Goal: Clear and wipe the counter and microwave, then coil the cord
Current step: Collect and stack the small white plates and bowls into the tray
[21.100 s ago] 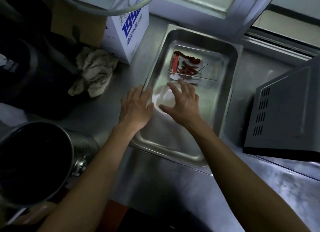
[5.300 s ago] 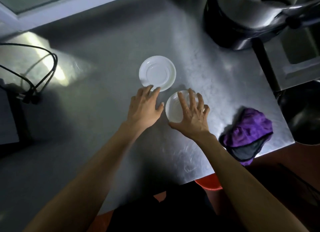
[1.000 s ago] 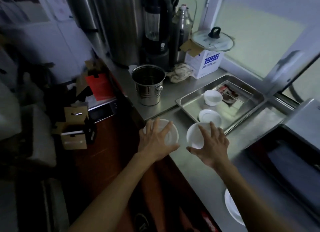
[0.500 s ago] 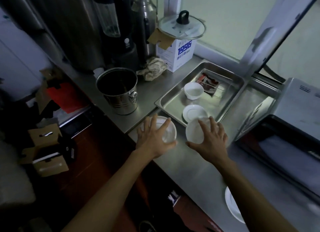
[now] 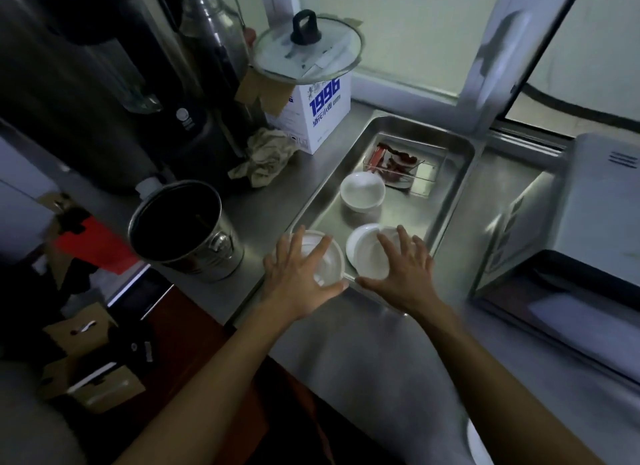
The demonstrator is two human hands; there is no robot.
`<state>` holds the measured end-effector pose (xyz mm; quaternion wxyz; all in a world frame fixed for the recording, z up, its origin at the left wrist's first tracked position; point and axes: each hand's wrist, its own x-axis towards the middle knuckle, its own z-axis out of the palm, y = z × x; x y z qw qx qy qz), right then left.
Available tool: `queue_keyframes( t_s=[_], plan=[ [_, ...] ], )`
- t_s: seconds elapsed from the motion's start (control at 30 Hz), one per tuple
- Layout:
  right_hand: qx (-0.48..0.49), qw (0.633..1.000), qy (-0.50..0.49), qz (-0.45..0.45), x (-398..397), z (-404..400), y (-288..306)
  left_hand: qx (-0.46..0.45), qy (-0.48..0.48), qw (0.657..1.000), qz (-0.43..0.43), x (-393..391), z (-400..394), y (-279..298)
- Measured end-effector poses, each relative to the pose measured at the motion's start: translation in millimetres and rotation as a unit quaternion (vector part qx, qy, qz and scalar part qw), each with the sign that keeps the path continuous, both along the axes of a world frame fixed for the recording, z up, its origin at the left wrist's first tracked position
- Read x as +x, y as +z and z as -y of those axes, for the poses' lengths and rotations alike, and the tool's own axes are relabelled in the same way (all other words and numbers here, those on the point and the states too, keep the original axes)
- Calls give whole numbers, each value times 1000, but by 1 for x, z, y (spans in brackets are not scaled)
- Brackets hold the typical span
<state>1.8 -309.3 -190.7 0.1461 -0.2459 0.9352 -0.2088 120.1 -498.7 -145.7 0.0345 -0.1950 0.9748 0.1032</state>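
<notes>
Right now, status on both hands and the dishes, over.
Left hand grips a saucer. Right hand grips a second saucer over the steel tray. White bowl sits in the tray ahead.

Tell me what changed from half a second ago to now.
Both hands carried their white saucers forward: the left hand now holds its saucer at the tray's near corner, the right hand holds its saucer over the tray. The bowl stayed put.

Count: 2 hands, left (image 5: 298, 277) and right (image 5: 403, 268), each with 1 white saucer (image 5: 327, 256) (image 5: 363, 253). 1 white bowl (image 5: 362, 190), 1 steel tray (image 5: 453, 201), 1 metal bucket (image 5: 187, 232), 1 glass lid (image 5: 306, 50), 1 white box (image 5: 320, 114), 1 rag (image 5: 265, 156), 1 microwave (image 5: 588, 229).
</notes>
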Motion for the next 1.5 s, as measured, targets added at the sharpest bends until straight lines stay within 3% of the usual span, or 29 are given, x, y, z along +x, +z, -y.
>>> queue_keyframes(
  t_s=[0.5,1.07,1.17,1.3,1.5],
  plan=[
    [115,992,-25,36,-49,52,-63,60,-68,995,49,-80,46,-37],
    [153,987,-24,44,-49,65,-86,91,-136,984,65,-118,60,-57],
    [129,989,-47,59,-48,61,-77,96,-144,982,76,-118,58,-61],
    [-1,991,-120,67,-41,49,-47,92,-161,980,70,-123,51,-62],
    [-77,976,-203,12,-18,11,-14,97,-201,971,90,-138,20,-73]
  ],
)
